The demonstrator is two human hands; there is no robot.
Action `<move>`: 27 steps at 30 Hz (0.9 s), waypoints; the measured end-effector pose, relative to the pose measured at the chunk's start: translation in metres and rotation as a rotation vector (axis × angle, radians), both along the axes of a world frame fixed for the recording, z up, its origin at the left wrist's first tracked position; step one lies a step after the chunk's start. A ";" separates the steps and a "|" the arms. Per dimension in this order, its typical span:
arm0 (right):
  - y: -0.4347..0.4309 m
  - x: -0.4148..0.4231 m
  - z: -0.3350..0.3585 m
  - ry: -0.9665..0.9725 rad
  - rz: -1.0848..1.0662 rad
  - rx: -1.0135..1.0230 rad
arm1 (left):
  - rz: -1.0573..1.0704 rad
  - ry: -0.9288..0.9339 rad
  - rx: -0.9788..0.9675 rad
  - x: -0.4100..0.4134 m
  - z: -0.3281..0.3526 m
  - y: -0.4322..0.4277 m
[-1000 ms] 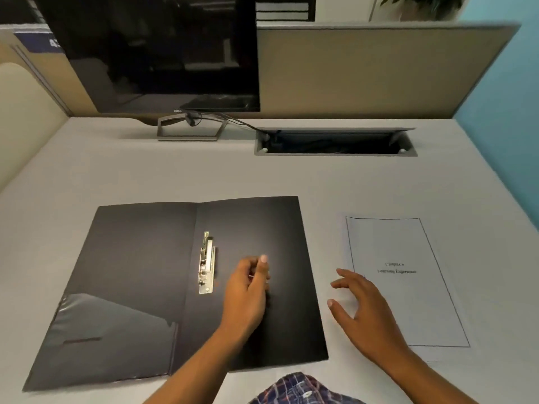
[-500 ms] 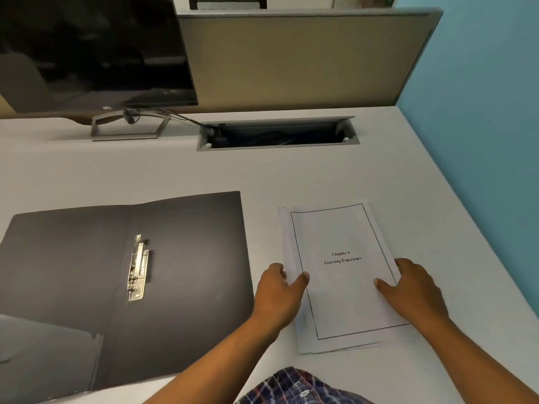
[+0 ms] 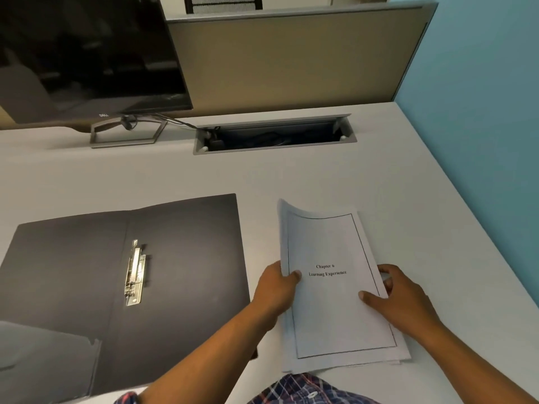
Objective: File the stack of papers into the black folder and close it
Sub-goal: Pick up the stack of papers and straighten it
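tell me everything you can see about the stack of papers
The stack of papers is white sheets, loosely squared, its edges fanned at the bottom. The top page has a thin black border and reads "Chapter 6 Learning Experience". It lies on the grey desk, right of the open black folder. Its far end curls up. The left hand pinches its left edge and the right hand its right edge.

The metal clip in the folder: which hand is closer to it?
Left. The left hand grips the papers' left edge, just right of the folder holding the clip; the right hand grips their far edge.
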State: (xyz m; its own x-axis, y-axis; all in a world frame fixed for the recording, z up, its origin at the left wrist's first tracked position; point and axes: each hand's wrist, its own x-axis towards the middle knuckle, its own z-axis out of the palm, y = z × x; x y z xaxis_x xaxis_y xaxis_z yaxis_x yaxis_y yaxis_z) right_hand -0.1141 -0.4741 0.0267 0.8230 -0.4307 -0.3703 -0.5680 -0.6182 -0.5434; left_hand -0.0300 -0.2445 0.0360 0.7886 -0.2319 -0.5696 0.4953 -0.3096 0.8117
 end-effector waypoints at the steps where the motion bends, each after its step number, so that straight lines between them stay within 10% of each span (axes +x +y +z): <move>1: 0.002 0.001 0.001 -0.017 -0.031 0.071 | 0.008 -0.056 -0.017 -0.001 0.000 0.006; 13: 0.108 0.032 0.045 -0.094 -0.102 0.941 | 0.243 -0.166 -0.403 0.004 0.030 0.128; 27: 0.263 0.069 0.114 -0.659 0.125 0.670 | 0.257 -0.733 -0.413 0.019 0.104 0.260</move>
State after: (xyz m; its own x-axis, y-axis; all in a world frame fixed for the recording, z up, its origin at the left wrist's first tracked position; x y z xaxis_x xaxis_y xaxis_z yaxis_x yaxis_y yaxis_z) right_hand -0.0450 -0.2111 0.1409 0.9804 -0.1912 0.0471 0.0289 -0.0968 -0.9949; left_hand -0.0111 0.0157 0.1396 0.9789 -0.0729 0.1906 -0.1803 0.1285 0.9752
